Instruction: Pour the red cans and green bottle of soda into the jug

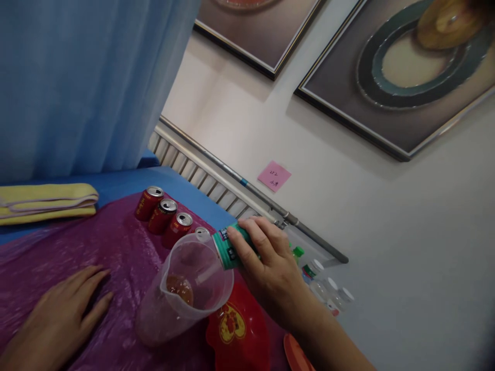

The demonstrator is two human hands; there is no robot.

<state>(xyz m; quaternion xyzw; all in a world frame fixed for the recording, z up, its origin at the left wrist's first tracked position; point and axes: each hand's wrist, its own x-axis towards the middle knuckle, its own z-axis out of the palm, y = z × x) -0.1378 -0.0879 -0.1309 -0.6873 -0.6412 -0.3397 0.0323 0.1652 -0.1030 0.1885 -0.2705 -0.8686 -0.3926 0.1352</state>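
My right hand grips a green can, tipped sideways with its end over the rim of a clear plastic measuring jug. Some brown liquid shows inside the jug. Flat on the purple plastic sheet, to the left of the jug, lies my left hand with its fingers stretched out and nothing in them. Several red drink cans stand in a row behind the jug, their tops opened where I can see them.
A red dish with a gold pattern sits right of the jug, near an orange object. Several bottles stand along the wall. At left are a folded yellow cloth and a blue curtain. A radiator runs behind.
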